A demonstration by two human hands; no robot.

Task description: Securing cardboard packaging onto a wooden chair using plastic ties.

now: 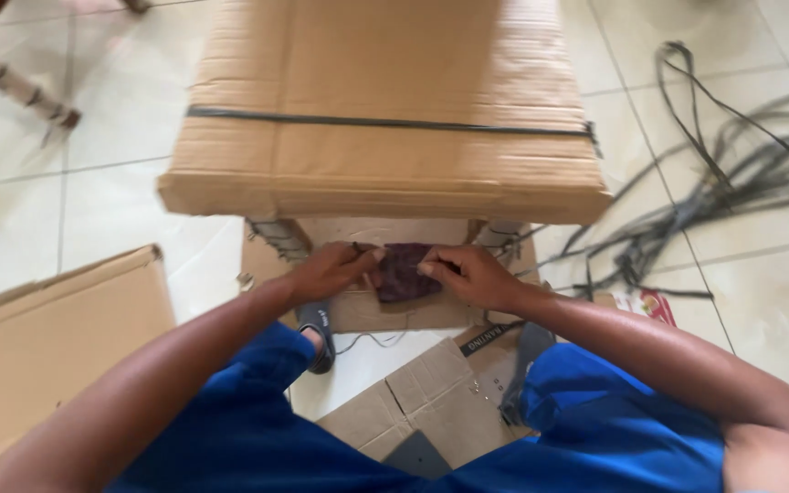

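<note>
Two hands pinch a dark maroon cloth piece (404, 271) at frame centre: left hand (335, 269) at its 9 o'clock edge, right hand (468, 272) at 3 o'clock. Strapped cardboard box (385, 100) at 12 o'clock; black straps (714, 192) on floor, 2 o'clock

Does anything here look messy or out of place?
Yes: a tangle of black straps sprawls loose over the tiled floor at right, and flattened cardboard pieces lie scattered underfoot. Both hands, left hand and right hand, pinch a dark cloth piece.
</note>
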